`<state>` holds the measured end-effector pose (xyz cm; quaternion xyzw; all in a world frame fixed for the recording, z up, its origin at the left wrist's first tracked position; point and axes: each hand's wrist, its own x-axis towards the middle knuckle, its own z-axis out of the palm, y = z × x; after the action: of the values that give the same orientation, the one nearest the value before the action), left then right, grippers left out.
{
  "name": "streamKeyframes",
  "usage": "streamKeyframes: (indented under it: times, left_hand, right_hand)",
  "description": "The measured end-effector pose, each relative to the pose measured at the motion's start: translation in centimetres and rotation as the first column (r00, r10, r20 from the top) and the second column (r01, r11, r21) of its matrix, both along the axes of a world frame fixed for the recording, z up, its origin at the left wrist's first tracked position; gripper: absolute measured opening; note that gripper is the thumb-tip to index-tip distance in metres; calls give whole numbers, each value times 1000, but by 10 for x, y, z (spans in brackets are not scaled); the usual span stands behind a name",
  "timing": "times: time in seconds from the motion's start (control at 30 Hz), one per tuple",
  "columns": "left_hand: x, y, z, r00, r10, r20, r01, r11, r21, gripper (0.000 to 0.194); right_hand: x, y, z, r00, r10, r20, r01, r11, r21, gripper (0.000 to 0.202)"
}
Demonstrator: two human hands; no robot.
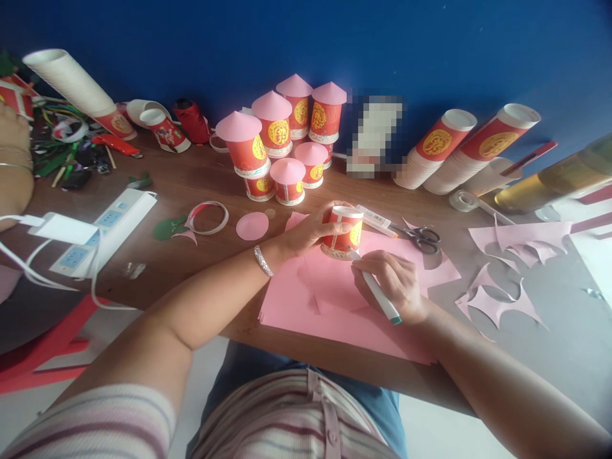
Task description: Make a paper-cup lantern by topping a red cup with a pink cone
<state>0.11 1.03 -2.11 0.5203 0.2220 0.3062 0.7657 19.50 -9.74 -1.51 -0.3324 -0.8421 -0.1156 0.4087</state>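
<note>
My left hand grips a red paper cup with a yellow emblem, a little above the pink paper sheets. In my right hand is a white marker with a green end; its tip meets the pale band near the cup's lower edge. Behind the cup lie a white packet-like strip and black-handled scissors. Further back stands a group of red cups with pink paper cone roofs, some stacked on others.
Stacks of paper cups lean against the blue wall at right, near a bottle. Pink paper scraps lie at right. A power strip with cables sits at left. Another person's arm shows at the left edge.
</note>
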Motion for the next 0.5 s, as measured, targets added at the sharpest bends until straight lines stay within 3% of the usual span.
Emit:
streamKeyframes:
  times: [0.5]
  left_hand:
    - [0, -1, 2, 1000, 2, 8, -2, 1000, 3, 48]
  right_hand:
    - [-2, -2, -1, 1000, 6, -6, -6, 1000, -3, 23]
